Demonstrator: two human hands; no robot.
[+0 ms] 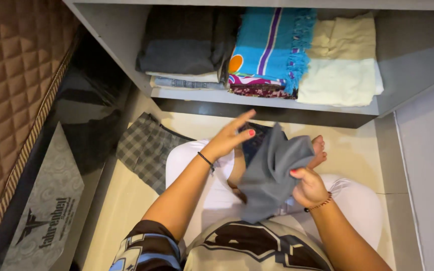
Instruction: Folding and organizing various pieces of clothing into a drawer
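Note:
A grey cloth [272,175] hangs over my lap, bunched at one edge in my right hand [307,186], which grips it with fingers closed. My left hand [229,138] hovers just left of the cloth with fingers spread, holding nothing. It wears a thin black band at the wrist; the right wrist has a beaded bracelet. Under the cloth a dark patterned garment [254,143] lies near my bare foot [319,150]. I sit cross-legged in white trousers on the cream floor.
A grey shelf [257,100] ahead holds folded stacks: dark grey clothes [184,47], a turquoise striped fringed cloth [269,42], cream cloths [342,62]. A checked garment [146,148] lies on the floor at my left. A quilted brown mattress [11,75] stands at far left.

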